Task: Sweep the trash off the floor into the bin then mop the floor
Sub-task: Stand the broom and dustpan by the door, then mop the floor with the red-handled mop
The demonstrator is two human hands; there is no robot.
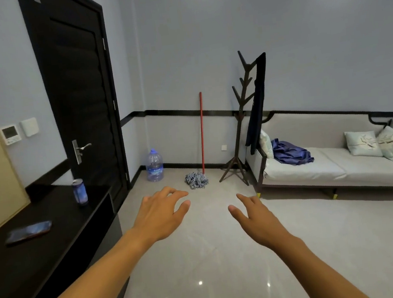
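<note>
Ahead, the mop (200,148) leans against the far wall, its stringy head on the pale floor (203,258) (red handle upright). My left hand (160,214) and right hand (254,218) both reach toward the mop, fingers spread, holding nothing, well short of it.

Two bare hands, the left hand (160,214) and the right hand (255,215), are showing, both empty with fingers spread. One red-handled string mop (201,153) is leaning against the wall. One clear plastic water jug (154,165) is standing on the floor. One blue can (80,192) and one dark phone (29,231) are lying on the one black bench (43,252). One brown coat rack (242,129), one pale daybed (340,169) and three cushions are showing.
</note>
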